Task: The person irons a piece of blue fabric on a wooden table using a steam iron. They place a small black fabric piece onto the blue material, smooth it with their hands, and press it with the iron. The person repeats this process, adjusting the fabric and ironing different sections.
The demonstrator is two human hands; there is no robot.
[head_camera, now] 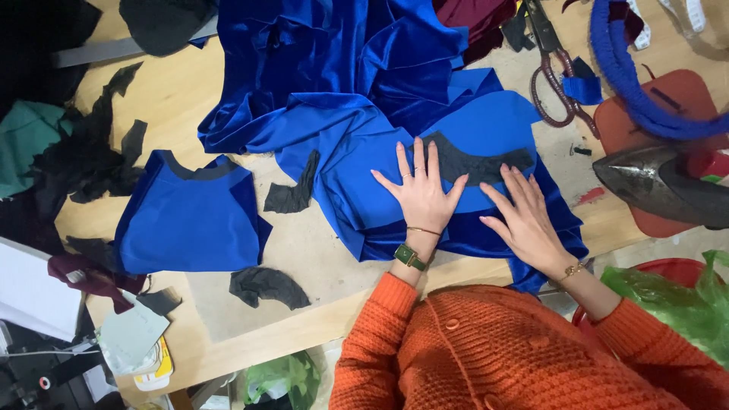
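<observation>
Left hand (pixel 422 196), right hand (pixel 524 220) laid flat at frame centre, fingers spread, nothing pinched. Black interfacing (pixel 477 163) best smoothed outward on blue fabric (pixel 357 144), edges aligned.

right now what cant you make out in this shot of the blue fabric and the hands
Head view only:
- Blue fabric under the left hand and right hand: the flat palms cover it.
- Dark curved piece: its lower edge is hidden by fingers.
- Scissors: blade tips cut off by the top edge.
- Iron: rear cut off by the right edge.
</observation>
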